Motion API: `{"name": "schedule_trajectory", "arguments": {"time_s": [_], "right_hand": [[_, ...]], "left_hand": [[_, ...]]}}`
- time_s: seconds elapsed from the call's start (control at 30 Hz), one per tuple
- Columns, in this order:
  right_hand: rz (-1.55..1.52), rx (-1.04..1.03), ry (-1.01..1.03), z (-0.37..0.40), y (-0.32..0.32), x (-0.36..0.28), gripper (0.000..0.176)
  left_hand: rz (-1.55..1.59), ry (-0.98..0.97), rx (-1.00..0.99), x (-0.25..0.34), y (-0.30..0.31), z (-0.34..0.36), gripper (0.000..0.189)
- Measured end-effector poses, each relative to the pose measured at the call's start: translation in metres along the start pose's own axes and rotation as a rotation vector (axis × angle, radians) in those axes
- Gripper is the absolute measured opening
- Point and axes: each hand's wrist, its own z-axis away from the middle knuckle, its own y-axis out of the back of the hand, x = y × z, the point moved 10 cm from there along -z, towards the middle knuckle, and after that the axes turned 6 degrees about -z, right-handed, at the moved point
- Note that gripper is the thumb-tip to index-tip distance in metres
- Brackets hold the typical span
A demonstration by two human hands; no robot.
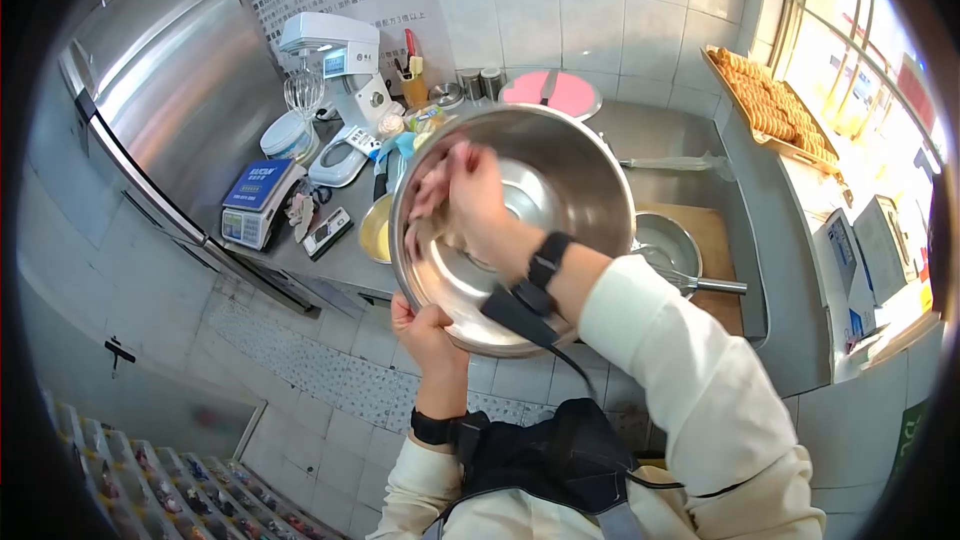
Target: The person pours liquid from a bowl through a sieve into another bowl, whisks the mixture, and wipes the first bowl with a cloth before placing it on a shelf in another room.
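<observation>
My left hand [432, 335] grips a large stainless steel mixing bowl [585, 180] by its near left rim. The bowl is tilted, and its shiny inside faces me. Within it, my right hand [475, 195] is close to the left inner wall. Motion smears its fingers, so I cannot make out whether they hold anything. A blurred reflection of the hand shows on the metal. Behind the bowl's right side, a smaller metal bowl [668, 240] holds a whisk [705, 283]. To the left, a bowl with yellow contents [377, 230] is partly hidden.
On the left counter are a stand mixer [340, 65], a blue-topped scale [262, 190] and a white tub [288, 138]. A pink round board [525, 90] lies at the back. The sink [745, 270] is right, below a tray of baked rolls [775, 105] and boxes [870, 255].
</observation>
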Motion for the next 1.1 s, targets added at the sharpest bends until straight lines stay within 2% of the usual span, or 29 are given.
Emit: {"name": "schedule_trajectory", "arguments": {"time_s": [0.03,0.07,0.13,0.17,0.23,0.27,0.33,0.4,0.47,0.53,0.6,0.63,0.67,0.7,0.77,0.8,0.83,0.87,0.9,0.93,0.97,1.0,1.03,1.1], "right_hand": [[-0.057,0.324,0.052,-0.004,0.014,-0.018,0.005],[-0.245,0.456,0.209,-0.01,0.013,-0.034,0.006],[-0.332,0.382,0.263,-0.007,0.0,-0.037,0.01],[-0.328,0.368,0.254,0.001,-0.005,-0.041,0.01],[-0.103,-0.073,0.169,0.014,-0.049,-0.042,0.008],[-0.108,-0.081,0.161,0.022,-0.05,-0.042,0.008],[0.275,-0.516,-0.152,0.05,-0.091,-0.002,0.003],[0.816,-0.824,0.669,0.09,-0.113,-0.005,0.007],[0.959,-0.711,0.143,0.095,-0.082,0.035,0.009],[0.946,-0.713,-0.106,0.115,-0.042,0.063,0.009],[1.048,-0.942,-0.149,0.144,-0.018,0.08,0.011],[1.049,-0.928,-0.153,0.143,-0.001,0.076,0.011],[1.195,-1.137,-0.105,0.159,0.009,0.078,0.012],[1.34,-1.354,-0.053,0.176,0.015,0.074,0.013],[1.875,-1.235,0.021,0.143,0.038,0.043,0.016],[2.098,-1.184,0.402,0.121,0.039,0.032,0.021],[2.188,-1.129,0.707,0.101,0.028,0.019,0.016],[2.232,-1.25,1.106,0.092,0.014,0.012,0.016],[2.197,-1.417,1.343,0.088,-0.002,0.002,0.014],[2.268,-1.561,1.513,0.078,-0.017,0.005,0.013],[2.078,-1.599,1.674,0.084,-0.049,-0.008,0.014],[1.784,-1.548,1.506,0.076,-0.079,-0.014,0.015],[1.579,-1.581,1.631,0.093,-0.105,-0.028,0.013],[1.46,-1.744,2.079,0.127,-0.127,-0.025,0.01]], "left_hand": [[0.03,0.05,-0.013,-0.003,-0.001,0.001,0.031],[0.035,0.037,-0.004,-0.003,0.0,-0.003,0.031],[0.043,0.001,0.011,-0.003,0.007,-0.009,0.028],[0.068,0.014,0.038,0.001,0.005,-0.009,0.033],[0.073,0.019,0.047,0.011,0.006,-0.007,0.035],[0.075,0.027,0.043,0.015,0.007,-0.008,0.038],[0.073,0.02,0.053,0.016,0.014,-0.01,0.038],[0.113,-0.019,-0.032,0.012,0.019,-0.017,0.037],[0.125,-0.037,-0.053,0.022,0.023,-0.017,0.032],[0.04,-0.097,-0.111,0.038,0.022,-0.015,0.025],[-0.044,-0.158,-0.143,0.049,0.035,-0.016,0.029],[-0.183,-0.218,-0.128,0.061,0.042,-0.014,0.026],[-0.324,-0.278,-0.112,0.072,0.044,-0.01,0.024],[-0.321,-0.269,-0.114,0.078,0.04,-0.008,0.024],[-0.256,-0.27,0.029,0.094,0.047,0.0,0.022],[-0.262,-0.262,0.024,0.096,0.048,0.002,0.022],[-0.281,-0.242,0.002,0.097,0.047,0.002,0.021],[-0.298,-0.226,-0.019,0.097,0.046,0.001,0.022],[-0.312,-0.235,-0.03,0.099,0.043,0.0,0.022],[-0.317,-0.239,-0.036,0.099,0.043,-0.002,0.022],[-0.306,-0.257,-0.083,0.099,0.042,-0.004,0.024],[-0.294,-0.27,-0.128,0.099,0.04,-0.006,0.026],[-0.303,-0.26,-0.132,0.102,0.039,-0.006,0.026],[-0.419,-0.224,-0.01,0.113,0.047,-0.007,0.033]]}}
